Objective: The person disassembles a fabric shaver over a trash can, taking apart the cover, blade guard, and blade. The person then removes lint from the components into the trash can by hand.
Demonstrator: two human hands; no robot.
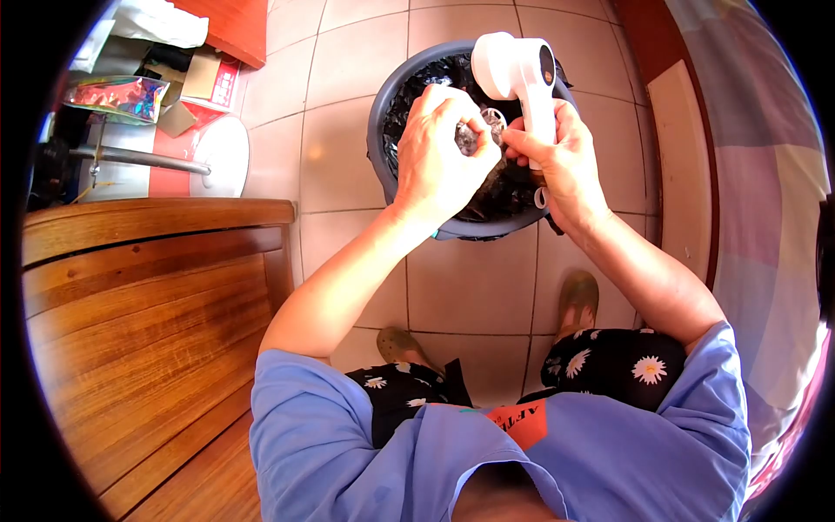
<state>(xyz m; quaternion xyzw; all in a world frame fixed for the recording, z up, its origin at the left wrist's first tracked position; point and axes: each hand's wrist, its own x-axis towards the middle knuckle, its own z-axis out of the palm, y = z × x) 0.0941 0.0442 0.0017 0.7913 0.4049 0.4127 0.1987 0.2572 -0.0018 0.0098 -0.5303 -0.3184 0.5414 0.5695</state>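
Note:
My right hand [570, 165] is wrapped around the handle of a white lint remover [532, 78], its round head pointing up and left and a dark oval panel on its end. A small strap loop hangs below the handle. My left hand [435, 161] is closed around a small clear lint cup [494, 120] with greyish fluff in it; my fingers partly hide the cup. The fingertips of my right hand come close to the cup, and whether they touch it I cannot tell. Both hands are above a dark grey bin [379, 130] lined with a black plastic bag [435, 74].
A wooden cabinet [165, 322] stands at the left. Beyond it are a round white base with a metal pole [228, 157], cardboard boxes and a shiny pouch [117, 97]. Checked fabric [761, 217] hangs along the right. My feet are on the tiled floor [470, 287] before the bin.

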